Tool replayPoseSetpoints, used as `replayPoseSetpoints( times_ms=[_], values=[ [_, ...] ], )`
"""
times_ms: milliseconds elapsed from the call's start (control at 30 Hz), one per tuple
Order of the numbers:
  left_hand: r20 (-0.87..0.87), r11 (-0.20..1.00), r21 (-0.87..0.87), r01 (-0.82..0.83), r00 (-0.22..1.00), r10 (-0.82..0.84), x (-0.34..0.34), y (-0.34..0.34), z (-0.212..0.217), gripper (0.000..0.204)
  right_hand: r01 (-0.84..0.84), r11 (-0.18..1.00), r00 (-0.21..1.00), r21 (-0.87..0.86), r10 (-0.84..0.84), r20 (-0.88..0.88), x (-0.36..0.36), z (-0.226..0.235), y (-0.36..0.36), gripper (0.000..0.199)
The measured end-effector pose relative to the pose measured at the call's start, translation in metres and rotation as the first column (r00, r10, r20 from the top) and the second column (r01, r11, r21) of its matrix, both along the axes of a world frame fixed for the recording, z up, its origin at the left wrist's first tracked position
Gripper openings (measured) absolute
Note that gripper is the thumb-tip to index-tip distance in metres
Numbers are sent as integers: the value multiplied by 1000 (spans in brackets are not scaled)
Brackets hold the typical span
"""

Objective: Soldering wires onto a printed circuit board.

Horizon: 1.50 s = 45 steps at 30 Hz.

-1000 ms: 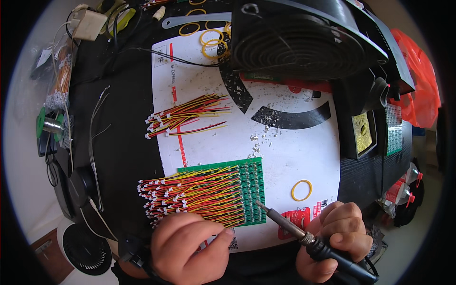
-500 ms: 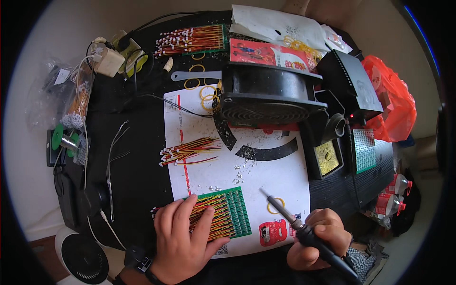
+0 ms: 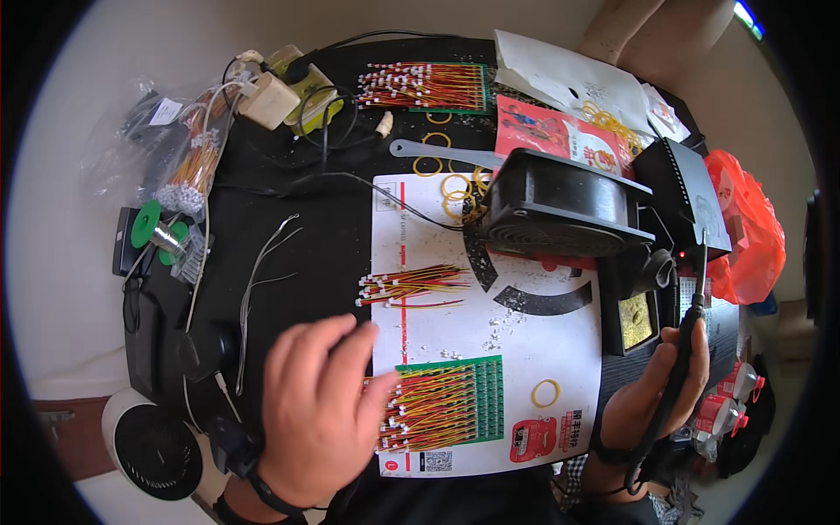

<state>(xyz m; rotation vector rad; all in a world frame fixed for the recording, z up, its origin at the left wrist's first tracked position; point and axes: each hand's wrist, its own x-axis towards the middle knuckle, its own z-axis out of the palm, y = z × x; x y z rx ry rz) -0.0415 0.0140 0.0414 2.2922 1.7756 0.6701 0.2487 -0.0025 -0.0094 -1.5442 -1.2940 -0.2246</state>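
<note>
My left hand (image 3: 317, 407) hovers over the left end of a green circuit board (image 3: 490, 398), fingers apart and holding nothing. Rows of red, yellow and black wires (image 3: 433, 407) with white connectors lie across that board. In my right hand (image 3: 656, 385) is a soldering iron (image 3: 675, 389), gripped by its handle. The iron stands nearly upright, its tip pointing away from me in front of a black box (image 3: 684, 197). Beside it are the iron holder (image 3: 649, 269) and a yellow cleaning pad (image 3: 637, 320) in a black tray. Further up the white sheet lies a loose bundle of similar wires (image 3: 416, 284).
A black fan (image 3: 564, 206) stands at the far side of the white sheet (image 3: 569, 350). Another wired board (image 3: 424, 86) lies beyond it. Solder spools (image 3: 157, 232), cables and a bag of wires (image 3: 194, 171) crowd the left. A red plastic bag (image 3: 751, 227) sits far right.
My left hand has lifted off the wired board and shifted left. My right hand has carried the soldering iron right and away from me, turning it upright. The whole view has shifted too.
</note>
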Motion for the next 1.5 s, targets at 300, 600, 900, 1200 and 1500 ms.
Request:
replayPoseSetpoints(
  times_ms=[300,600,900,1200,1500],
  values=[
    [81,995,87,46,995,-53,-1,38,-37,18,-127,987,974,-99,106,-199,2,-7,-12,40],
    [106,998,21,58,993,-60,-2,31,-37,16,-189,981,962,-47,176,-211,2,-10,-16,40],
    [75,1000,9,27,997,-28,-7,27,-38,17,-119,993,976,-24,112,-187,-2,-7,-11,42],
    [338,974,-134,185,932,-130,18,7,2,22,-113,994,987,-6,113,117,16,-15,-22,39],
    [295,953,-54,299,916,-271,33,9,-46,25,-95,986,984,140,115,-139,7,-14,-21,48]
  ],
)
